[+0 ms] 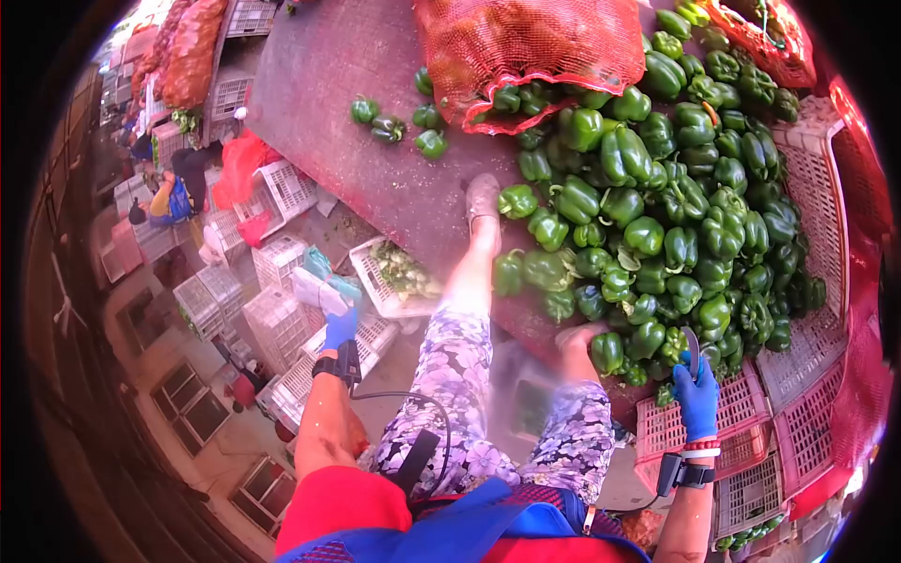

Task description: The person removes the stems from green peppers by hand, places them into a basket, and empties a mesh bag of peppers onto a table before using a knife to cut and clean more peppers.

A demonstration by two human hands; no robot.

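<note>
A big heap of green bell peppers point(657, 216) lies on a brown mat point(328, 113), spilling from a red mesh sack point(535, 42). My right hand point(696, 399), in a blue glove, is at the heap's near edge and grips a small grey blade-like tool point(692, 342) pointing up. My left hand point(338, 327), also blue-gloved, is out to the left over the crates, closed on a pale white and teal object point(319, 289); what it is I cannot tell. My legs in flowered trousers point(460, 375) stretch onto the mat between both hands.
White plastic crates point(277, 319) are stacked at the left, one holding green trimmings point(399, 272). Pink crates point(741, 422) line the right side by the heap. A few loose peppers point(385, 127) lie apart on the mat. Another person point(174, 192) crouches at far left near red bags point(239, 164).
</note>
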